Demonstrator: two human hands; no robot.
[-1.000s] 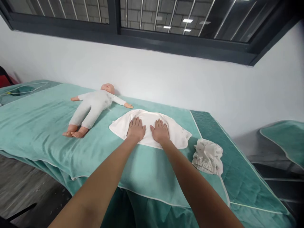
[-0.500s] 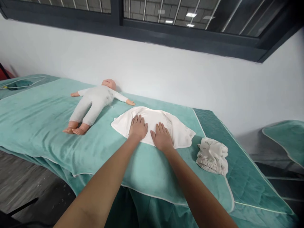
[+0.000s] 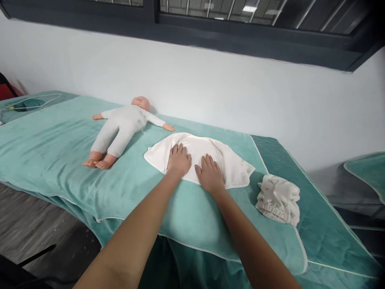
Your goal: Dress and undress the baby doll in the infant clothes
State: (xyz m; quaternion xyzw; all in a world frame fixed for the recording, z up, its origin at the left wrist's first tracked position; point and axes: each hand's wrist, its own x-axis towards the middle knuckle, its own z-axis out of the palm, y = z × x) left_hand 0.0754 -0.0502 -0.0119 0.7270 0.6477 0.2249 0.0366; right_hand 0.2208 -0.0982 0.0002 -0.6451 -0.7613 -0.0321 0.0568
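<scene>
A white cloth (image 3: pixel 234 168) lies spread on the green bed cover (image 3: pixel 198 216), its upper edge curved and a faint print at its right corner. My left hand (image 3: pixel 179 159) rests flat on the left part of the cloth, palm down. On its middle lies my right hand (image 3: pixel 210 173), also palm down with the thumb apart. Neither hand grips anything. To the left, a doll (image 3: pixel 122 124) in a white suit lies on its back with its arms spread.
A bunched white printed cloth (image 3: pixel 279 198) sits at the right, near the edge of the lighter cover. Behind the bed stands a white wall (image 3: pixel 210 88) below a dark window frame (image 3: pixel 240 38). Another green-covered surface (image 3: pixel 368 172) shows at the far right.
The camera view has shifted slightly, so the bed things appear a little farther right. Both hands stay flat on the white cloth, which looks unchanged.
</scene>
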